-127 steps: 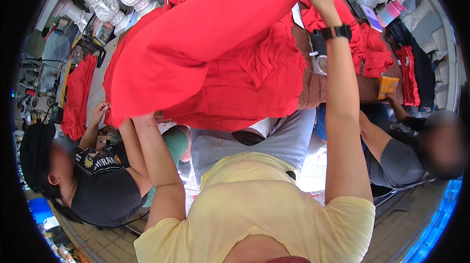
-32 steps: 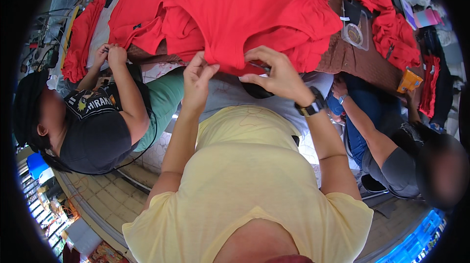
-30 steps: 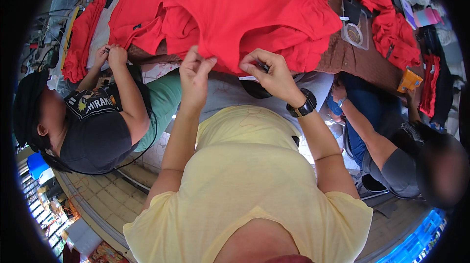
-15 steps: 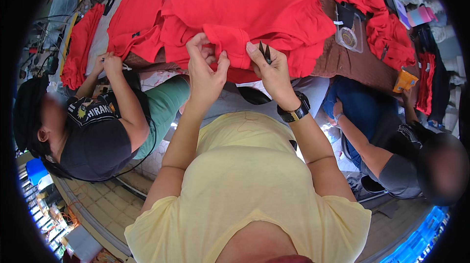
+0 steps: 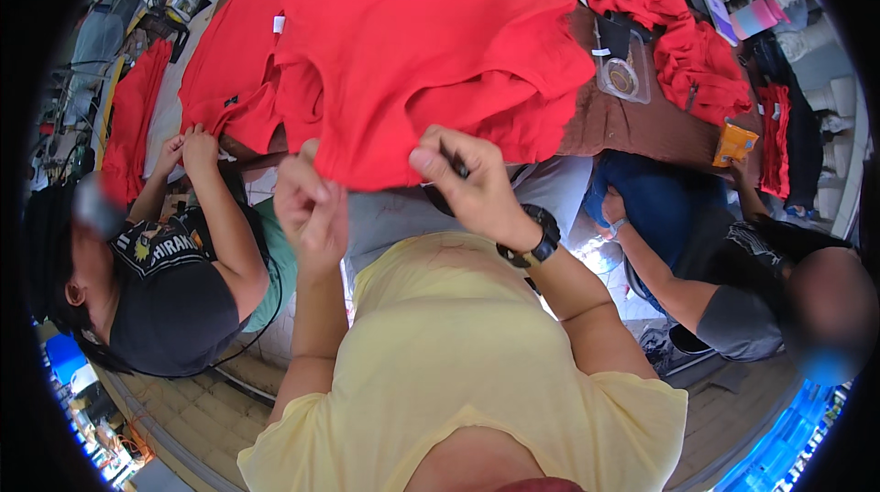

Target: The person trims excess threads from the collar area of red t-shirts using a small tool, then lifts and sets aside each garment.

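A red garment, seemingly a sleeveless top, spreads over the table, its near strip pulled down toward me between two curved openings. At the strip's left corner, my left hand is closed, thumb and finger pinching the cloth edge. My right hand is closed too, its thumb at the strip's right edge. Tucked in that palm are small dark thread snips; only a bit shows, and the blades are hidden.
More red garments lie left and right on the brown-covered table. A clear plastic container sits at right. Co-workers sit close on both sides; the left one's hands are at red cloth, and the right one's hand is by an orange packet.
Both my hands have come nearer to me and to the left, drawing the garment's strip out flat. The snips' blades, visible earlier, have turned out of sight in my right hand.
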A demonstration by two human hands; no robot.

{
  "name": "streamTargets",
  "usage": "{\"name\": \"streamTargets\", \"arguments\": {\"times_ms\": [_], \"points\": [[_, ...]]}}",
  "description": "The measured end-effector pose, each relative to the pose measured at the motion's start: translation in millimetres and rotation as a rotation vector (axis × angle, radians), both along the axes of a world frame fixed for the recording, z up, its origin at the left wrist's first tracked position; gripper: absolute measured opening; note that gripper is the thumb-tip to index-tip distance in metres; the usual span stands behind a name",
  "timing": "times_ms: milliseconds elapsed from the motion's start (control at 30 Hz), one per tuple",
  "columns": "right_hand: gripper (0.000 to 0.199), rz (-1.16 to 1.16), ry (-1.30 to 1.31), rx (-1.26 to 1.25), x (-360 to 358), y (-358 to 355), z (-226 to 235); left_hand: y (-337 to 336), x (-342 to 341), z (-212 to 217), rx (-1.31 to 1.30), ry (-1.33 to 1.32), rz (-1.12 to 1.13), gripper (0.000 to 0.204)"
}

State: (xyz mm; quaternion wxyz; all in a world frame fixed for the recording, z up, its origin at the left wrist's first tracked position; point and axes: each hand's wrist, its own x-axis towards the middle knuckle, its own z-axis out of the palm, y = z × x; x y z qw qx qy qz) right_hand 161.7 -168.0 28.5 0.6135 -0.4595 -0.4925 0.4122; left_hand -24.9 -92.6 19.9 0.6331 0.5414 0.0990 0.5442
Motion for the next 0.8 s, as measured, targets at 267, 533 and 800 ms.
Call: {"name": "streamTargets", "arguments": {"times_ms": [267, 533, 800], "points": [[0.020, -0.114, -0.378, -0.068, 62, 7, 12, 22, -65, -2, -0.044, 0.856, -0.086, 0.046], [0.039, -0.815, -0.905, -0.335, 309, 154, -42, 201, -20, -23, 0.312, 0.804, 0.761, 0.034], [0.042, -0.796, -0.785, -0.576, 354, 212, -86, 343, 31, -51, 0.252, 1.207, 0.822, 0.049]]}}
